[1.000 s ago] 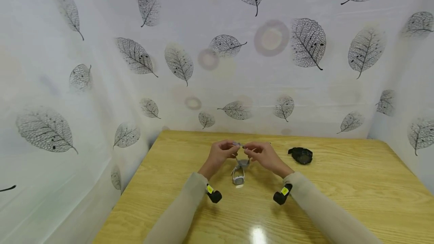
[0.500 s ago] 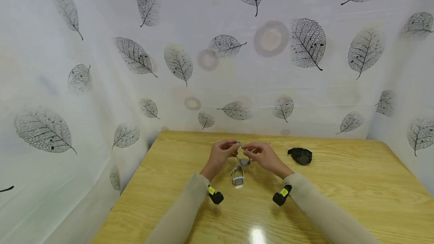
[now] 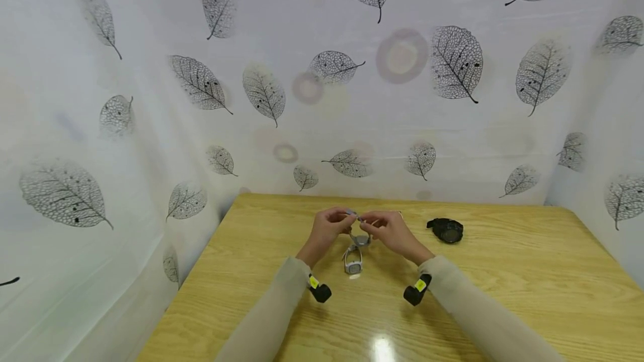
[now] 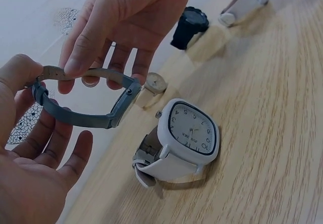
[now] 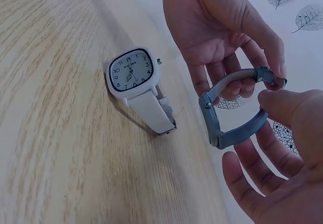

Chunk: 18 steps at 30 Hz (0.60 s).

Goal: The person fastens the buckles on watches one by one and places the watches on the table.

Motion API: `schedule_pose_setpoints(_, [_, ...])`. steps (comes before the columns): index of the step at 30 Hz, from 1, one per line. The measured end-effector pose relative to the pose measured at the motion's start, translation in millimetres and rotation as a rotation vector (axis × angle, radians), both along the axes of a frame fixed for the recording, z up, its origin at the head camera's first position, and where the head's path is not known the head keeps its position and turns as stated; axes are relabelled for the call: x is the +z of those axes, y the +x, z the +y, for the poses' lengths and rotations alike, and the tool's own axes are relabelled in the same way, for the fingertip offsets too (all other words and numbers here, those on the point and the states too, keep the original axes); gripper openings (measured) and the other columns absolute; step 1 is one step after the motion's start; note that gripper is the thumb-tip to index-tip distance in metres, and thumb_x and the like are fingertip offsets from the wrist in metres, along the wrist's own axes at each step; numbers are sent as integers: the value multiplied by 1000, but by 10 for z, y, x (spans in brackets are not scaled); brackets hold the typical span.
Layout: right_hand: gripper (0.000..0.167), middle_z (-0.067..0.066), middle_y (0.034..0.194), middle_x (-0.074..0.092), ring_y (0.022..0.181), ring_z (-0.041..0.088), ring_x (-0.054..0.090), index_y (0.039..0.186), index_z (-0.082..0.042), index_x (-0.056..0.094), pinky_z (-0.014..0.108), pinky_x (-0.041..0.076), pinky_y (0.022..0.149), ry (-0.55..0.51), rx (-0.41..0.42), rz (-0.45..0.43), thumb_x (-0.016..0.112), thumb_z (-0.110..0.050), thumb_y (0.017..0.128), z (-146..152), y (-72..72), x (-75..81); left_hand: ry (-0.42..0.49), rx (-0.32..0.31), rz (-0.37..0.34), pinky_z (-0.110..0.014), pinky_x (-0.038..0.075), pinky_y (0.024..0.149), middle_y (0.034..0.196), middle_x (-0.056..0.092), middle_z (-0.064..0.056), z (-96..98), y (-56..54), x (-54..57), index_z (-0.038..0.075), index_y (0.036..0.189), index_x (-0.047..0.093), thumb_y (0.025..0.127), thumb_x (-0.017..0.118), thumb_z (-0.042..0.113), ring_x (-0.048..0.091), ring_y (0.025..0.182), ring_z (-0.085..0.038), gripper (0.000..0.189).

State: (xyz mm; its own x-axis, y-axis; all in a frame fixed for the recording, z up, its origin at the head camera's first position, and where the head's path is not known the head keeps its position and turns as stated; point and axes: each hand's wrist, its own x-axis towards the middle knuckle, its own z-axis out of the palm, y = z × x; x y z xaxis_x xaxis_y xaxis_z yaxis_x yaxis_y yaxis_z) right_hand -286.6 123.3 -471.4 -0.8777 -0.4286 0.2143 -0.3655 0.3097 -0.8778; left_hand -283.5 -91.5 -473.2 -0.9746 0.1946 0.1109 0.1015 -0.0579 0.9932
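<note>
Both hands hold up a wristwatch with a grey-blue strap (image 4: 75,117), its strap bent into a loop. My left hand (image 3: 327,232) pinches the strap near the buckle (image 5: 267,75). The thumb and fingers of my right hand (image 3: 392,232) pinch the other side of the strap. The case (image 5: 210,119) hangs below the fingers and is seen edge-on in the wrist views. Just nearer to me, a white watch (image 3: 354,266) with a rounded square dial rests on its side on the table, its strap fastened in a loop.
A black watch (image 3: 446,230) lies at the table's back right. In the left wrist view, a small beige watch (image 4: 155,84) and a pale watch (image 4: 247,2) also stand on the wooden table (image 3: 503,284). Behind hangs a leaf-print curtain (image 3: 302,122).
Both hands stay in nearly the same place. Fingertips and the strap ends between them shift slightly, and the held watch tilts a little. The watches on the table have not moved.
</note>
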Motion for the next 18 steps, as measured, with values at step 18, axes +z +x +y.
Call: schedule_pose_setpoints(18, [33,16,115,74,91,33,72,129,-5,71,51,61,72,-1,21,28,68,-25,102,-26,26,19,24,62,-15,-32,61,78,103,76,-9,40,6,-5,-1,116,73,94,78,20,69,82,-21,31])
